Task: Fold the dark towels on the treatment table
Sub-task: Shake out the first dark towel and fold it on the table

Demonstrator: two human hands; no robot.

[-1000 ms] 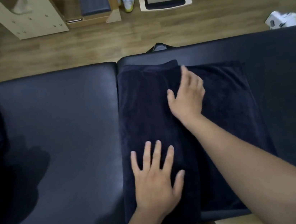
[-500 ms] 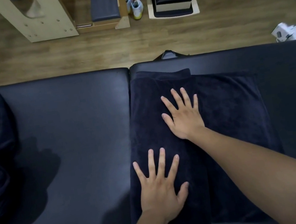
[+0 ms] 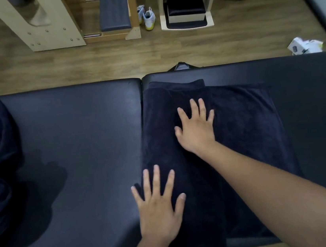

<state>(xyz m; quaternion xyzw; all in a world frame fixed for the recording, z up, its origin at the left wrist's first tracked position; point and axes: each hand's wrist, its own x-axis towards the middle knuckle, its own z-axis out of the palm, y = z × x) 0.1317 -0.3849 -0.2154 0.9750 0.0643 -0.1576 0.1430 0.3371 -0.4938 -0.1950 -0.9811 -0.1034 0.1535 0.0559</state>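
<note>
towel point(image 3: 241, 129) – dark navy | table point(image 3: 76, 134) – black | floor point(image 3: 67, 65) – brown woodgrain

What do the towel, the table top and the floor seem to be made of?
Towel: probably terry cloth, matte, with a fuzzy nap. Table top: likely vinyl or leather, smooth, with a soft sheen. Floor: wood or wood-look planks, grain visible.

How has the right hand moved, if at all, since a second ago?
Yes: the right hand slid back toward the person, away from the far edge of the dark towel.
</note>
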